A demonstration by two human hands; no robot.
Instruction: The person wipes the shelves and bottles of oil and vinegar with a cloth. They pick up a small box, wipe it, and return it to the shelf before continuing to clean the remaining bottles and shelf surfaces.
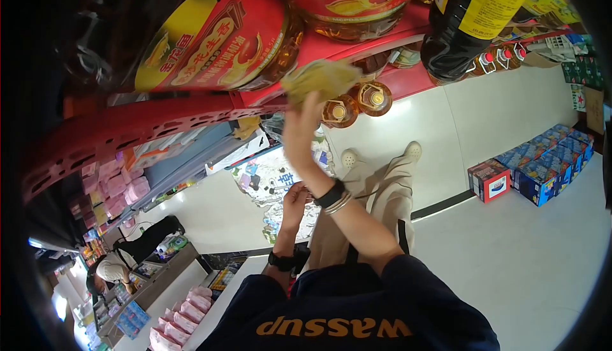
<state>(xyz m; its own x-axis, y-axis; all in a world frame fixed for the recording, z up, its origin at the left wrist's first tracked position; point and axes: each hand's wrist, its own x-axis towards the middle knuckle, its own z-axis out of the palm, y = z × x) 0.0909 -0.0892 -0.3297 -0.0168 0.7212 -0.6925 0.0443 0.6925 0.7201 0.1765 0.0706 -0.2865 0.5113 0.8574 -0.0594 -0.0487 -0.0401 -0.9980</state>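
My right hand [301, 135], with a black band and bangles on its wrist, is raised to the red shelf edge [357, 54]. It holds a yellowish cloth [319, 82], blurred by motion, against or just in front of that edge. Large red-labelled cooking oil bottles [220, 45] stand on the shelf above the cloth. Lower down, my left hand [295, 203] is closed near my right forearm, its fingertips pinched together. Whatever may be between those fingertips is too small to make out.
A dark bottle with a yellow label [488, 13] stands at the shelf's right. Two oil bottles [374, 98] are below the shelf. Blue boxes [542, 166] and a red box [489, 181] sit on the floor at right. A person [118, 268] bends over a counter at lower left.
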